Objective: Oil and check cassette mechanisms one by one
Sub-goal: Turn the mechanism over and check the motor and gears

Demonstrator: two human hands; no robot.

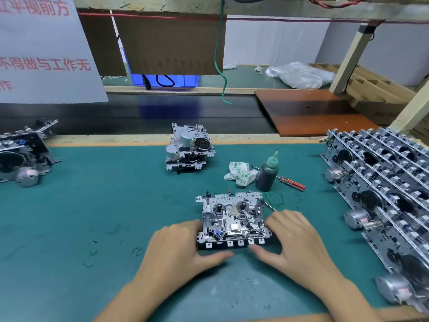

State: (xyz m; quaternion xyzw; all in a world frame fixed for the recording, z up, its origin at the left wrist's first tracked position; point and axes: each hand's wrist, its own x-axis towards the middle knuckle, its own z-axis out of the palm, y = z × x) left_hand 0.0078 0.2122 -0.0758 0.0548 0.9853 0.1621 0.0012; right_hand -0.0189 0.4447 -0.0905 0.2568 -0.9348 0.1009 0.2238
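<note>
A metal cassette mechanism (232, 217) lies flat on the green mat (116, 205), its row of keys facing me. My left hand (183, 247) holds its left side, with the thumb stretched along the front under the keys. My right hand (294, 240) holds the right side, and its thumb reaches the rightmost keys. A dark oil bottle (267, 174) with a green needle tip stands upright just behind the mechanism to the right, and neither hand touches it.
A second mechanism (188, 147) stands at the mat's far edge. Stacked mechanisms (383, 194) fill the right side, and more (21, 154) lie at the left. A crumpled tissue (241, 174) and a red-handled screwdriver (291, 182) lie by the bottle. A conveyor belt (162, 112) runs behind.
</note>
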